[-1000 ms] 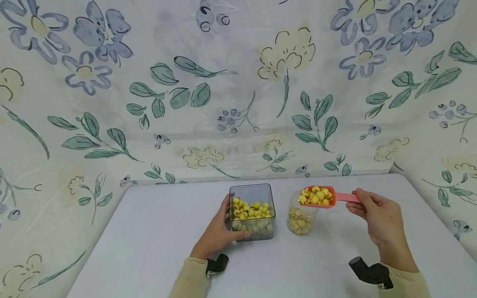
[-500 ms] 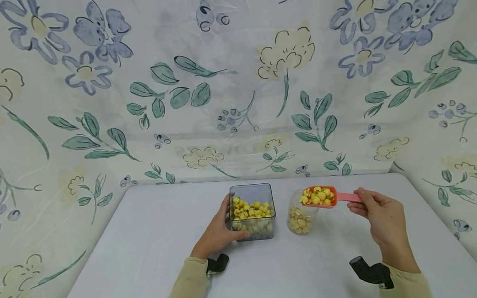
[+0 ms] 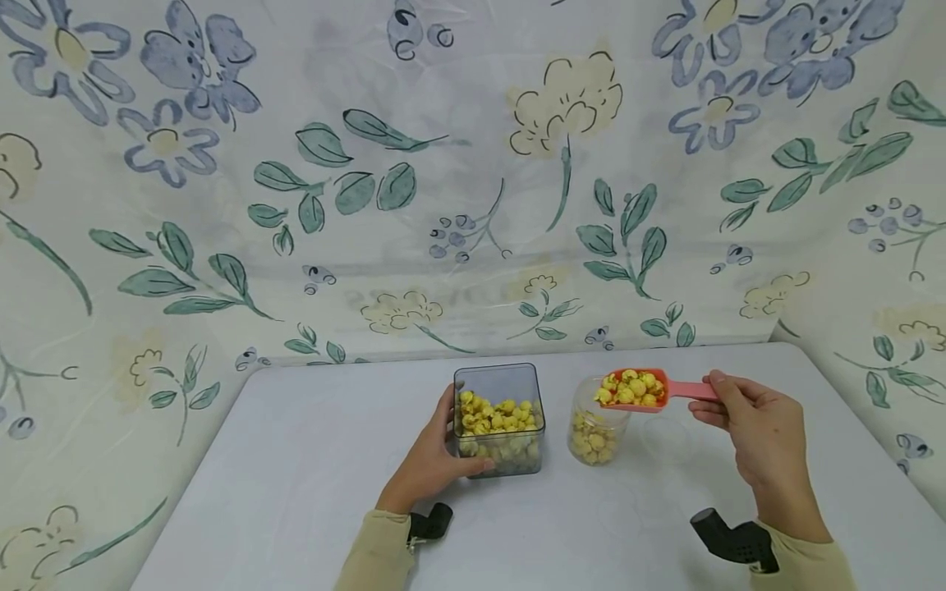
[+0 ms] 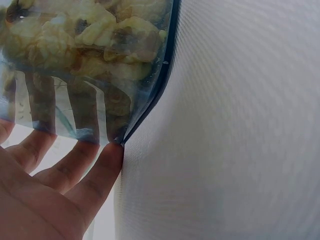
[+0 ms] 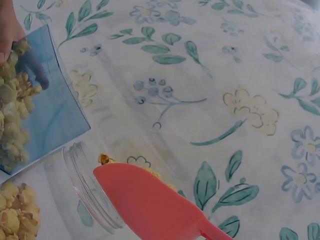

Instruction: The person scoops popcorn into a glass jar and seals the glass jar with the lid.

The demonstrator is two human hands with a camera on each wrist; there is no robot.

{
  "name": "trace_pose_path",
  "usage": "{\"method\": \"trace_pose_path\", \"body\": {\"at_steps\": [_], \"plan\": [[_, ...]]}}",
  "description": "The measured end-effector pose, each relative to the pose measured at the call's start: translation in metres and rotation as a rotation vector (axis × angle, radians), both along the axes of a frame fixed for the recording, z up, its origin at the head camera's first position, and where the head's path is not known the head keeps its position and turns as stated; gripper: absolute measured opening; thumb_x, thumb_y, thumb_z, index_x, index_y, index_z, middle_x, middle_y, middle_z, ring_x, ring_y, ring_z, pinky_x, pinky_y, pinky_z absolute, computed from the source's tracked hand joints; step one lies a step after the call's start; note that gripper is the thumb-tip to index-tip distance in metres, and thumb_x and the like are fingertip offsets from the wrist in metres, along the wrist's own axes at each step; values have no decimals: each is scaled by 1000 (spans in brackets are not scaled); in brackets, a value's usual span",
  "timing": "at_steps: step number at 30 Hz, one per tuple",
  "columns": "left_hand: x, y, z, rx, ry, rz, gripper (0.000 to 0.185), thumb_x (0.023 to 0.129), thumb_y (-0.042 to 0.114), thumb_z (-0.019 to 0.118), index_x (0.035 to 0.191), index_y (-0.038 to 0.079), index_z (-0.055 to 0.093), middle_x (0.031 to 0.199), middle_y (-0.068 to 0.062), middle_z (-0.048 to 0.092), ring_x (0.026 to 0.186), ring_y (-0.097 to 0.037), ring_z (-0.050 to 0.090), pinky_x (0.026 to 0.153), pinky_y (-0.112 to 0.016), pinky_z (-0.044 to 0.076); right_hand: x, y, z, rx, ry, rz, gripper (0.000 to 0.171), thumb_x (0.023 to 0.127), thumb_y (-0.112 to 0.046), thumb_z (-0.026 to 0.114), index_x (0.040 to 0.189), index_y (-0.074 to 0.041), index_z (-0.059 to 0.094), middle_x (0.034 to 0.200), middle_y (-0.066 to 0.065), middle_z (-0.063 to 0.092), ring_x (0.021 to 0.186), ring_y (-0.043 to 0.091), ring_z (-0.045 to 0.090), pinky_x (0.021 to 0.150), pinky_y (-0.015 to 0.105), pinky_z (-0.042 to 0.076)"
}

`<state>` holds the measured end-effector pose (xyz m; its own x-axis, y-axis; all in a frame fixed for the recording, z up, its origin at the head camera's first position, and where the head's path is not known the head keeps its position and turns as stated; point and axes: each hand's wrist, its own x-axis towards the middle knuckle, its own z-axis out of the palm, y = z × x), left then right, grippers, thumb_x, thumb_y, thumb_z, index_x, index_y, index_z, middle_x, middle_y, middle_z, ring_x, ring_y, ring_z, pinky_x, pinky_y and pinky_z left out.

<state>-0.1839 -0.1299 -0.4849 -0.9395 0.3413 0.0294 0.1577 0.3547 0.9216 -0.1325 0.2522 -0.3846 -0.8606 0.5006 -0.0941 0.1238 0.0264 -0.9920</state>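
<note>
My left hand point(image 3: 436, 460) grips the near left side of a square, clear bluish container point(image 3: 499, 420) that holds yellow popcorn point(image 3: 491, 414). In the left wrist view its fingers point(image 4: 70, 165) wrap the container's wall. My right hand point(image 3: 764, 431) pinches the handle of a pink-red scoop point(image 3: 691, 391) heaped with popcorn. The scoop stays level over the mouth of a round clear jar point(image 3: 597, 435), which has popcorn in its lower part. From the right wrist, the scoop's underside point(image 5: 150, 202) shows beside the jar's threaded rim point(image 5: 90, 185), and its load is mostly hidden.
A white table point(image 3: 310, 476) bears the container and the jar side by side. A faint clear round disc point(image 3: 665, 437), perhaps a lid, lies right of the jar. Behind the table hangs a flower-patterned cloth point(image 3: 473, 180).
The scoop and right hand have shifted slightly right over the jar, then stayed nearly still. The left hand and container have not visibly moved on the table.
</note>
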Motion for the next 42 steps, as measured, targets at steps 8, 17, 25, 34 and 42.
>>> {"method": "trace_pose_path", "body": {"at_steps": [8,17,25,34,42], "plan": [[0,-1,0,15,-4,-1,129,73,32,93,163,20,2,164,-10,23,149,-31,25,118,-51,31,-1,-1,1,22,-11,2,51,103,-26,59,135,13,55,75,-14,68,64,6,71,65,20,59],[0,-1,2,8,2,-12,129,74,32,92,163,18,1,163,-12,23,148,-32,27,117,-51,33,-1,0,3,-23,8,-15,52,102,-25,60,134,15,54,74,-12,69,62,7,71,62,20,59],[0,0,1,9,4,-8,128,74,31,92,163,18,2,164,-10,23,149,-31,26,118,-50,31,-2,2,4,-36,14,-14,52,102,-26,61,133,15,55,74,-11,69,61,8,71,62,19,58],[0,0,2,12,18,-16,127,75,31,91,163,15,1,164,-16,22,149,-35,25,118,-53,31,-3,3,7,41,-18,5,53,103,-30,58,134,14,55,75,-13,68,63,7,71,64,20,59],[0,-1,2,13,-5,-12,130,74,33,92,163,15,0,163,-15,23,149,-33,25,118,-52,31,-4,2,9,92,-19,12,52,103,-29,58,132,14,57,75,-13,68,62,6,71,64,20,59]]}}
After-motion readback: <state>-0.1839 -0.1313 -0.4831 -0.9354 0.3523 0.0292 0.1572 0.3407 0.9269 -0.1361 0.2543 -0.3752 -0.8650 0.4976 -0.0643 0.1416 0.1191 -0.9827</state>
